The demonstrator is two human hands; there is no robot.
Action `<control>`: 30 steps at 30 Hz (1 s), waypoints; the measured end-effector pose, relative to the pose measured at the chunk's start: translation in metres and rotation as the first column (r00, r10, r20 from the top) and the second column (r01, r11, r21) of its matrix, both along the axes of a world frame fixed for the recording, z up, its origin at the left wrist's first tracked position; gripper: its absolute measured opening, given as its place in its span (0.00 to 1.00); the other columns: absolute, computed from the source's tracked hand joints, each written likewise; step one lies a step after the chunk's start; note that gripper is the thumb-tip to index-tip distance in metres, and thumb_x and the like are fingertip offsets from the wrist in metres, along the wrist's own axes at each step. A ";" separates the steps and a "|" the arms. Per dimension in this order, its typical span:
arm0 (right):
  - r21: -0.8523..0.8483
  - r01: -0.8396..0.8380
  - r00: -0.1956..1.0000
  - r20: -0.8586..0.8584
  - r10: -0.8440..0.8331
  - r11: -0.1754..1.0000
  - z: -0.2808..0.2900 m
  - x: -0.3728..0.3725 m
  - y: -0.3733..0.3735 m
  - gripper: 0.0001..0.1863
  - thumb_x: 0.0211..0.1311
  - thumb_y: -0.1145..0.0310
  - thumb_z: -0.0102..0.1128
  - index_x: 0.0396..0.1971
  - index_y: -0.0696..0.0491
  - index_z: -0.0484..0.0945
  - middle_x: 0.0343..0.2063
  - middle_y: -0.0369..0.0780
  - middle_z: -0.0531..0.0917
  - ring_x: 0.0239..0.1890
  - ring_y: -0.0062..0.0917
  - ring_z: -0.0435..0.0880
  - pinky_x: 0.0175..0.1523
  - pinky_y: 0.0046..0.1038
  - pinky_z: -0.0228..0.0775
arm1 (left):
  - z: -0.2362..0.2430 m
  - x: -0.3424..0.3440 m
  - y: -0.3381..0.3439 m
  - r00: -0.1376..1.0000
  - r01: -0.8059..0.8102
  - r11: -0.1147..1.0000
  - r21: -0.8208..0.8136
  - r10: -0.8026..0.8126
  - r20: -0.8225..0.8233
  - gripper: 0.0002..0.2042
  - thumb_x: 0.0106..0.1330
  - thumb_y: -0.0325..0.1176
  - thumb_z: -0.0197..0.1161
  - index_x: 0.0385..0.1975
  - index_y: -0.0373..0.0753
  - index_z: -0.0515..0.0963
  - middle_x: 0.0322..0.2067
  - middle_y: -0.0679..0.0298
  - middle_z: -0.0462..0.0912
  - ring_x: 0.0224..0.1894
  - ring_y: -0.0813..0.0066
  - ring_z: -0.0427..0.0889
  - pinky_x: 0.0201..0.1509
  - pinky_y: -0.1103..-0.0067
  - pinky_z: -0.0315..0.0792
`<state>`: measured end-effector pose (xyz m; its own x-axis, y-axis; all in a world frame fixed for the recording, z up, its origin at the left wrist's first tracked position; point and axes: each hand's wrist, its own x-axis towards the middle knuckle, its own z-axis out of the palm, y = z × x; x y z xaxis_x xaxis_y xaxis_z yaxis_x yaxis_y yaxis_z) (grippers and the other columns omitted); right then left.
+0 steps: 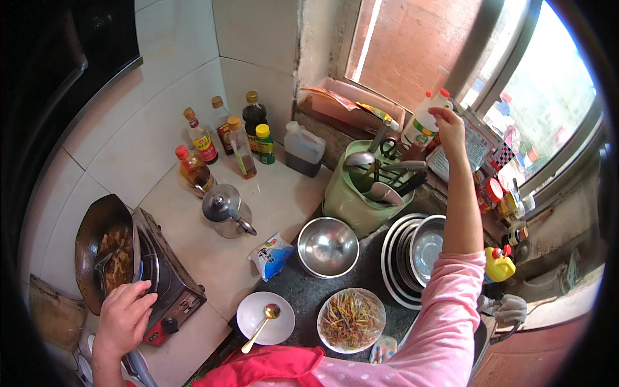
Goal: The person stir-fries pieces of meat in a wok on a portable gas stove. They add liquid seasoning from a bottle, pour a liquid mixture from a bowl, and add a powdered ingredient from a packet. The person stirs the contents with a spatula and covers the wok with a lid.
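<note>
My left hand [126, 319] is curled at the lower rim of the tilted dark wok [90, 245], around what looks like a handle, partly hidden. Browned food [119, 255] and a metal spatula [103, 264] lie in the wok, beside the gas stove [171, 284]. My right hand [449, 126] reaches up to the window sill, fingers closed at the red top of a white plastic bottle [419, 129]. Below that arm are a green utensil holder [348, 203] and stacked steel basins [396, 258].
Sauce bottles [245, 155], a jug [303, 148] and a steel pot [222, 209] stand at the back. A blue-white packet [271, 255], steel bowl [327, 248], white bowl with spoon [251, 309] and plate of shredded food [351, 319] occupy the front. Jars [490, 193] line the right sill.
</note>
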<state>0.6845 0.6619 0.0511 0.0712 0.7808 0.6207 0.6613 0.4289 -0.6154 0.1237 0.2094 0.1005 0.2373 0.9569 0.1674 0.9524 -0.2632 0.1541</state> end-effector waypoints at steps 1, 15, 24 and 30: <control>-0.052 -0.065 0.997 0.034 0.067 0.997 0.012 -0.011 0.010 0.11 0.58 0.75 0.55 0.39 0.59 0.82 0.38 0.39 0.85 0.39 0.26 0.81 0.45 0.25 0.72 | 0.000 0.000 0.001 1.000 0.001 1.000 0.003 -0.001 -0.002 0.14 0.47 0.20 0.64 0.36 0.34 0.79 0.44 0.54 0.79 0.41 0.55 0.79 0.45 0.67 0.73; -0.185 0.305 0.262 0.959 0.105 0.934 0.051 -0.208 0.036 0.14 0.52 0.54 0.62 0.37 0.43 0.84 0.38 0.43 0.85 0.48 0.38 0.81 0.51 0.39 0.73 | 0.005 -0.017 -0.020 0.997 -0.070 0.997 0.014 0.070 0.018 0.13 0.48 0.21 0.64 0.37 0.36 0.79 0.43 0.56 0.79 0.42 0.56 0.79 0.45 0.67 0.72; 0.184 0.067 0.831 0.533 -0.157 0.981 0.137 -0.198 0.049 0.16 0.65 0.51 0.47 0.38 0.44 0.80 0.37 0.42 0.84 0.42 0.43 0.81 0.47 0.42 0.71 | 0.009 -0.028 -0.048 0.994 -0.109 0.984 0.141 0.105 0.038 0.12 0.48 0.19 0.63 0.35 0.33 0.78 0.43 0.54 0.79 0.43 0.53 0.79 0.45 0.66 0.74; 0.238 -0.556 0.807 0.382 0.450 0.796 0.199 -0.253 -0.075 0.16 0.68 0.62 0.50 0.44 0.58 0.78 0.28 0.41 0.82 0.31 0.27 0.80 0.42 0.28 0.71 | 0.016 -0.042 -0.015 0.967 -0.012 0.948 0.319 -0.070 0.243 0.16 0.53 0.20 0.65 0.44 0.35 0.77 0.49 0.53 0.77 0.49 0.54 0.77 0.50 0.68 0.73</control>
